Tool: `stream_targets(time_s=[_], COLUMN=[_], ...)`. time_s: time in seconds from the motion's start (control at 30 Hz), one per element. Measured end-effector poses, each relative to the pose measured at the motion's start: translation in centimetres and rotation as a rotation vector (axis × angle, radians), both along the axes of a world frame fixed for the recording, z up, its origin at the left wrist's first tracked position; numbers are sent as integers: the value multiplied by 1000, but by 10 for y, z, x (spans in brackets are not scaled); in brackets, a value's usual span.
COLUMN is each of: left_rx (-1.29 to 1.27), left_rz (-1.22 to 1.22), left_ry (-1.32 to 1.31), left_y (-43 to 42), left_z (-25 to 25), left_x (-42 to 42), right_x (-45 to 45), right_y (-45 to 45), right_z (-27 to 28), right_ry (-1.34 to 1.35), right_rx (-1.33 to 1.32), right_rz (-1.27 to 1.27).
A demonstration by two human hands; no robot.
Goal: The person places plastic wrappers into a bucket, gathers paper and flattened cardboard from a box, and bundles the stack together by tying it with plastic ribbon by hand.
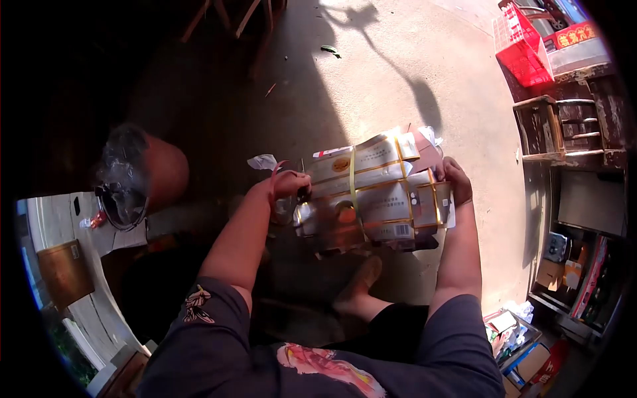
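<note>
we hold the cartons (pixel 381 174) out in front of us, above the floor (pixel 378 86), flattened and stacked, with a pale strap (pixel 353 182) around their middle. our left hand (pixel 292 184) is curled closed on the left edge; our right hand (pixel 456 180) is bent around the right end, fingertips partly hidden, and we cannot tell how hard either squeezes. to do this well, we should support both ends evenly, press the loose flaps inward and leave the strap near the centre, as the uneven layers could slide apart.

nearby at lower right, papers (pixel 502 322) and plastic lie heaped by a box (pixel 531 365). to our left is a bucket (pixel 167 166) with clear plastic (pixel 123 152) at its mouth; we cannot tell what is inside. farther right, a shelf (pixel 563 310) holds small boxes (pixel 549 273). beyond is a red crate (pixel 523 56), contents unclear.
</note>
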State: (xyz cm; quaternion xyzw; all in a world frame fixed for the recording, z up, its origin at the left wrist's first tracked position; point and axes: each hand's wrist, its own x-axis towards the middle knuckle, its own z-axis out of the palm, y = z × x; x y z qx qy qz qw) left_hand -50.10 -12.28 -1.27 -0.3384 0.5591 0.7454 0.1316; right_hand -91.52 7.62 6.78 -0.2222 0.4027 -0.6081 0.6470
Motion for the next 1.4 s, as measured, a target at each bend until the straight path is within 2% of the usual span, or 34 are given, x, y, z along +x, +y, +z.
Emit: stream_targets(time_s=[0.03,0.07,0.1,0.13,0.17,0.2,0.27,0.3,0.33,0.37,0.4,0.47,0.5,0.53,0.57,0.6,0.67,0.73,0.8,0.83,0.87,0.93,1.0,1.07,1.1,1.13,1.17,1.2,1.23,1.27,1.33,1.37,1.4], left_rx=[-135,-259,-181,-237,-392,-493,-651,-750,-834,-829,-840,-445,-458,-718,-974,-985,-860,-899,-992,-1003,-1009,-1243,-1341,-1031,-791,-787,-883,-979,-966,-960,-911,-915,-1057], left_rz=[4,11,287,265,125,118,107,-29,-174,-39,-44,71,70,-35,-139,-134,-21,-9,-207,-258,-257,-304,-340,-142,-42,-40,-127,-211,-333,-316,-587,-583,-510], left_ry=[-96,-198,-258,-313,-336,-465,-739,-700,-668,-648,-651,-582,-584,-495,-395,-391,-198,-127,-130,-149,-134,-199,-120,-64,33,43,-33,-114,-127,-138,-106,-119,-92], left_y=[-4,-5,5,11,16,26,44,56,68,78,78,76,84,100,111,114,117,116,111,112,117,125,128,130,130,138,147,154,163,168,179,182,186], left_z=[8,2,-3,2,1,-8,-25,25,50,54,46,16,16,19,23,31,56,87,100,116,122,131,118,109,93,98,102,111,118,114,97,90,84], left_x=[7,9,10,14,20,22,26,23,26,29,27,20,14,7,-1,-8,-23,-28,-29,-31,-34,-41,-48,-54,-54,-51,-51,-49,-47,-48,-47,-44,-41], right_x=[11,21,44,65,77,87,110,115,130,149,164,177,180,181,179,177,172,160,169,165,164,172,181,190,199,210,221,234,246,251,249,246,240], right_y=[18,35,45,56,70,86,119,142,147,154,154,143,134,128,120,113,99,90,74,68,66,63,64,69,71,74,78,82,84,83,88,97,101], right_z=[14,-1,1,-8,-33,-61,-110,-151,-143,-142,-140,-111,-98,-98,-97,-93,-62,-38,37,45,53,83,92,93,96,98,99,103,103,92,60,52,42], right_ry=[75,152,180,186,228,297,696,891,1278,1442,1609,1567,1532,1529,1549,1564,1576,1648,1704,1718,1769,1798,1747,1647,1607,1564,1571,1468,1362,1365,1383,1286,1274], right_rx=[269,369,442,486,521,530,713,656,727,810,890,971,1053,1046,1092,1135,1176,1143,1041,984,947,796,720,667,680,691,694,633,569,558,625,602,592], right_rz=[245,234,253,211,123,61,-25,-10,271,260,238,225,224,215,409,605,617,800,877,885,800,759,656,583,523,467,466,394,335,354,116,16,10])
